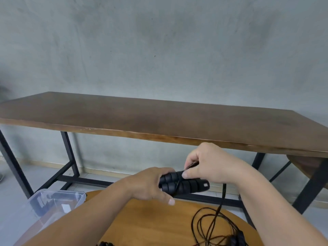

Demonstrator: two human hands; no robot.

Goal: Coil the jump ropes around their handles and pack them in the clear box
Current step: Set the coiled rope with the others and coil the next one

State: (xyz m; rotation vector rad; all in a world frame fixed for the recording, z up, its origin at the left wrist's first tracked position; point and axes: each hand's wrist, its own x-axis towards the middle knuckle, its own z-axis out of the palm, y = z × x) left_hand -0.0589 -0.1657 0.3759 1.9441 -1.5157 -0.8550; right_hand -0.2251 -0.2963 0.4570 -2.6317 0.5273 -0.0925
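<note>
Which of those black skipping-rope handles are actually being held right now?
The pair of handles held together in the left hand, up off the round table. The other handles lie on it, untouched.

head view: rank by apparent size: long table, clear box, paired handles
1. Long table, by far largest.
2. Clear box, partly hidden by the left arm.
3. Paired handles, smallest as seen; the left hand covers one end.

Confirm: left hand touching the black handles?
Touching. The head view shows the left hand with fingers curled round one end of the paired black handles, no gap visible.
</note>
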